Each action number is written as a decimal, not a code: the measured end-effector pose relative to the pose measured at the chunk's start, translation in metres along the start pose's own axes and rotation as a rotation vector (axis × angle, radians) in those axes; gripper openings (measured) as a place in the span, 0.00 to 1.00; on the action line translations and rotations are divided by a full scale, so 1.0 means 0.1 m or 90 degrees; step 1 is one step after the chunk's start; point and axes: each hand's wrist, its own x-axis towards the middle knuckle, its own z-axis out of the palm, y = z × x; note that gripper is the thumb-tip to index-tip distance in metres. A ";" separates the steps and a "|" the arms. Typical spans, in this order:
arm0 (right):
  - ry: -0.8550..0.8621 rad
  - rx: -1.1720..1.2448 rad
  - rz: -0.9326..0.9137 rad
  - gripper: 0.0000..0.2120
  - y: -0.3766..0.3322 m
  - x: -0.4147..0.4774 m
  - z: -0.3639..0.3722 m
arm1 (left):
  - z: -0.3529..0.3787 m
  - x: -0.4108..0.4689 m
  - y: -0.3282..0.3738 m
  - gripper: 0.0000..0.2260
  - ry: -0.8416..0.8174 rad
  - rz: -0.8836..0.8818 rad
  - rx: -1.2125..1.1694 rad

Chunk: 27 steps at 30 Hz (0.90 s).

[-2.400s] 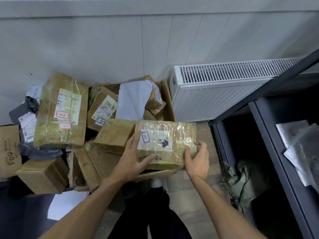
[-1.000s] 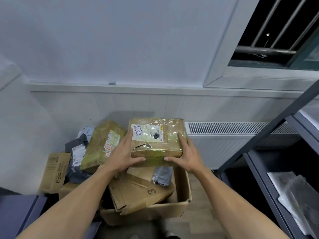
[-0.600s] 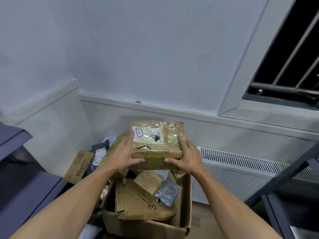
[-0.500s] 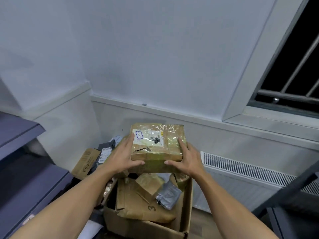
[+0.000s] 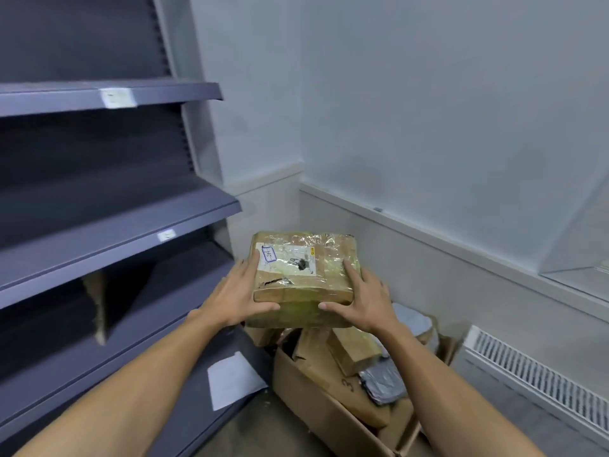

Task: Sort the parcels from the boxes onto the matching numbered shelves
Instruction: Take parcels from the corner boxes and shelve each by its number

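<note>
Brown taped parcel [image 5: 303, 275] was clasped by left hand [image 5: 235, 296] and right hand [image 5: 365, 300], one per side, above the open carton [image 5: 316, 410].

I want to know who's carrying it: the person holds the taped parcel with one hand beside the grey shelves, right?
No, with both: the head view shows the left hand and right hand holding the taped parcel beside the grey shelves.

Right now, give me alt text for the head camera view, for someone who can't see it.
A left hand and right hand hold a taped parcel with a white label, beside dark grey shelves on the left. Below it an open cardboard box holds more parcels, and a white radiator runs along the wall at right.
</note>
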 end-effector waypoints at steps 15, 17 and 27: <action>-0.058 0.001 -0.148 0.58 -1.93 -0.46 0.19 | -0.95 -1.70 -1.12 0.57 0.105 -0.119 0.060; -0.057 -0.011 -0.164 0.59 -2.16 -0.57 0.26 | -1.02 -1.93 -1.28 0.57 0.110 -0.132 0.061; -0.064 -0.038 -0.272 0.56 -3.05 -0.99 0.62 | -1.24 -3.02 -1.80 0.57 0.134 -0.229 0.077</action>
